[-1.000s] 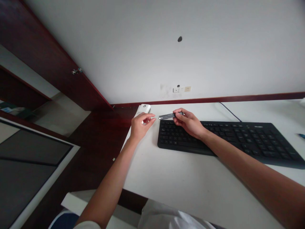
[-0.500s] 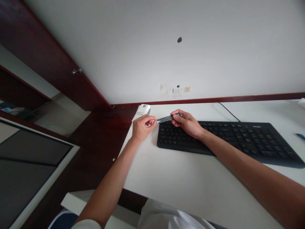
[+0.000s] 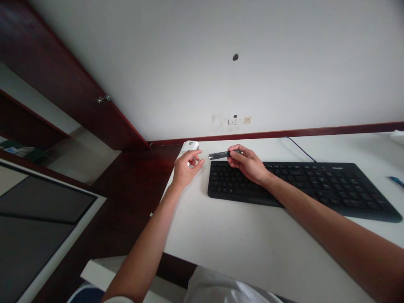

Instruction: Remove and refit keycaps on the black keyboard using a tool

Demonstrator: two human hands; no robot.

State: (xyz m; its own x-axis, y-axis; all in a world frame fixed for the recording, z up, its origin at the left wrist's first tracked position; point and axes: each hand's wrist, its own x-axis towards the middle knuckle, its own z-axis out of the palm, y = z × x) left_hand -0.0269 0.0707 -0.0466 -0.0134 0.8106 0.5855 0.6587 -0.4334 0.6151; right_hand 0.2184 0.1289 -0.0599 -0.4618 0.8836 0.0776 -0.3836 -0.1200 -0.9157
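A slim, dark grey pen-shaped tool point(image 3: 220, 155) with a silvery left end is pinched at its right end by my right hand point(image 3: 248, 163). It is held roughly level above the top left corner of the black keyboard point(image 3: 303, 181). Its exact kind is too small to make out. Just left of the silvery end, my left hand point(image 3: 186, 167) is apart from the tool, with thumb and forefinger spread and nothing between them. Behind the left hand, at the table's left edge, is a white box-like object point(image 3: 191, 145), partly hidden by the fingers.
The white table point(image 3: 221, 231) runs along the wall, with a cable point(image 3: 301, 149) leading back from the keyboard. A blue object point(image 3: 397, 181) lies at the far right. Wall sockets point(image 3: 240, 120) are behind, and a dark red door point(image 3: 78, 80) stands at left.
My left thumb and forefinger have parted and come off the tool's silvery end. The tool stays in my right hand and is now more level.
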